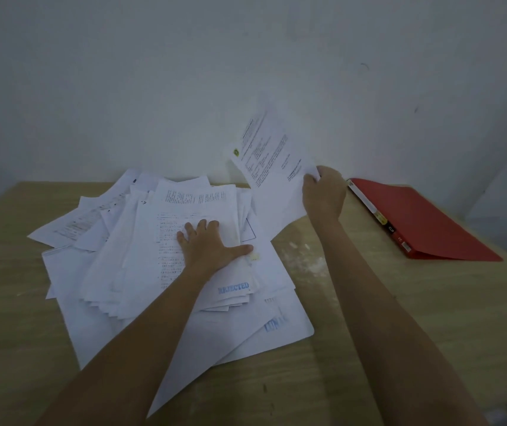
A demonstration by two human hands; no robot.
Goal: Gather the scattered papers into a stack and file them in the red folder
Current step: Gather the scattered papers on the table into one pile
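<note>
pressing the paper pile [141,272], left hand [207,245] fingers spread wide; right hand [323,193] fingers pinch a raised sheet [273,155].

the one word that reads clearly is "rejected", stamped in blue capitals on the near corner of a stamped sheet [234,289] high in the paper pile [107,272] on the desk [369,333], just below the thumb of the left hand [209,244]. a second blue stamp [275,323] sits on a lower sheet toward the pile's near right corner; its letters are too blurred to make out. the raised sheet [273,149], pinched by the right hand [323,195], carries lines of black print and a small round green and yellow emblem [236,152], all too small to read. the red folder [430,222] has spine labels [381,218] in white, yellow and black, also illegible.
</note>
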